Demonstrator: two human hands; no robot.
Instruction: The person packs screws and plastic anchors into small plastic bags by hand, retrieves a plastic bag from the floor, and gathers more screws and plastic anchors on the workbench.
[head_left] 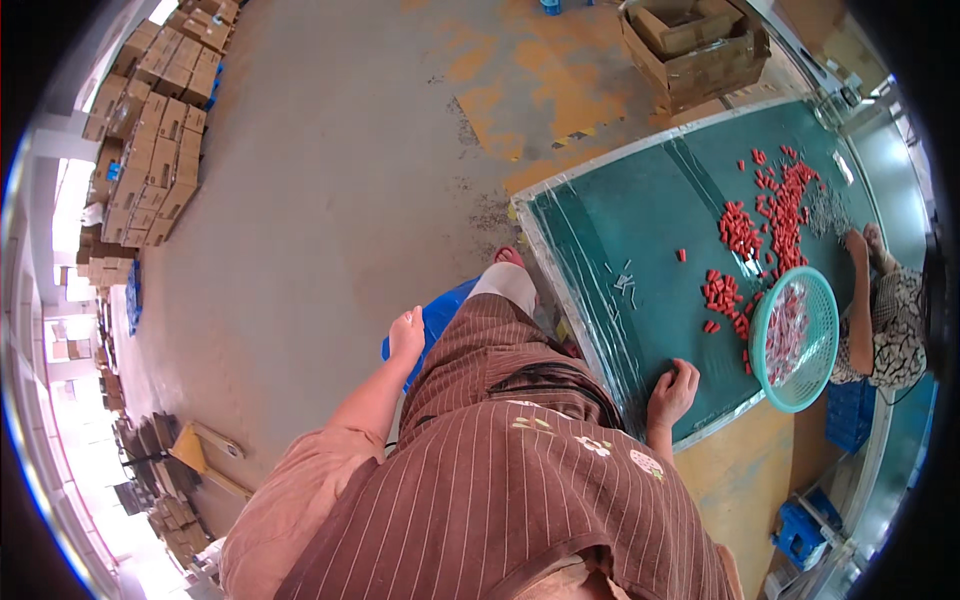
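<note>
On the green desk (630, 215), your right grip (673, 394) rests half-curled near red pieces (720, 290), your left grip (406, 334) curls beside a blue object (440, 312), and you cannot tell whether either holds anything.

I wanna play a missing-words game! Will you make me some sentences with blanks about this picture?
1. The right hand is at the edge of the tabletop, which is coloured ____.
2. The many stubby pieces scattered near the basket are coloured ____.
3. Seen from above, the basket's rim has a ____ shape.
4. The big open box beyond the tabletop is made of ____.

Missing words: green; red; round; cardboard.
</note>
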